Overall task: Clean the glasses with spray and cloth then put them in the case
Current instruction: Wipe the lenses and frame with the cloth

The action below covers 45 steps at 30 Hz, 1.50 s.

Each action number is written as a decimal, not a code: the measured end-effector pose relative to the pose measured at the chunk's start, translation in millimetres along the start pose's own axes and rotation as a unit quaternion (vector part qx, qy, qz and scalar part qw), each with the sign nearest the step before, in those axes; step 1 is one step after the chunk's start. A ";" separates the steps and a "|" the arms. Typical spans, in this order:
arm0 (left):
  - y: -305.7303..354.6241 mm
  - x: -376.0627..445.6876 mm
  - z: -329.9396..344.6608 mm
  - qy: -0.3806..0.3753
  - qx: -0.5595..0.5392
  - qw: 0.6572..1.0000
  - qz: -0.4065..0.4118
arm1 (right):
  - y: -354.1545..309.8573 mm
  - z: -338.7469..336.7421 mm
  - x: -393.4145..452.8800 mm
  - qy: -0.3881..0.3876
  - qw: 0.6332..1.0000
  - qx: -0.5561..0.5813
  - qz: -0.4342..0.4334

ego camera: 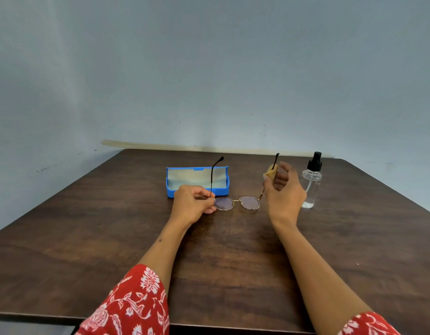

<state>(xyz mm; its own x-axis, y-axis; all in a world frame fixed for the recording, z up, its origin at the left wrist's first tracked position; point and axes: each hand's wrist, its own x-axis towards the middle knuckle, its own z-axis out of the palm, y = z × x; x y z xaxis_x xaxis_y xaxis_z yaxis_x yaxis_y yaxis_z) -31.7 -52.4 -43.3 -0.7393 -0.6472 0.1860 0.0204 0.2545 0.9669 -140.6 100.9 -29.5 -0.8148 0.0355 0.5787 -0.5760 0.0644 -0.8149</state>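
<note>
Now you're holding the glasses (236, 203) just above the counter (233, 262), in front of the open blue case (197, 187).
Your left hand (193, 205) pinches the hinge by one lens; your right hand (282, 189) pinches the yellow cloth (272, 172) on the other temple. The spray bottle (311, 182) stands right of the glasses.

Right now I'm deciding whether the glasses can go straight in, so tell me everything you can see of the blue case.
The blue case is a long, shallow box that looks like plastic, with rounded corners. It lies open on the brown table, its lid standing up at the back to show a pale lining and a small blue catch on the lid's top edge. Nothing can be seen inside it. It sits just beyond the left hand, apart from it; one arm of the glasses crosses in front of it.
</note>
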 end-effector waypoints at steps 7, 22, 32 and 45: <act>1.4 0.4 -0.4 -0.003 0.000 1.000 -0.008 | 5.4 -0.5 -1.3 -0.042 0.998 -0.043 0.026; 3.9 -0.1 -1.3 -0.013 0.012 1.000 -0.011 | 7.6 -2.2 -2.8 -0.065 0.993 -0.085 0.048; 3.5 -0.6 -0.5 -0.008 0.023 1.000 -0.004 | -1.8 -1.3 1.7 -0.014 0.999 -0.033 0.012; 3.3 1.0 0.2 -0.005 0.054 0.999 0.003 | -18.7 -7.9 18.4 0.004 1.000 -0.012 0.009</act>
<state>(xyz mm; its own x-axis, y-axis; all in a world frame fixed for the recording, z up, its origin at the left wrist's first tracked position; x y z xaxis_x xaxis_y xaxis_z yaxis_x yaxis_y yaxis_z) -32.5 -52.1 -40.0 -0.7467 -0.6378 0.1890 -0.0469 0.3339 0.9414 -144.3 108.2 -3.4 -0.8241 0.0445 0.5647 -0.5599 0.0874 -0.8240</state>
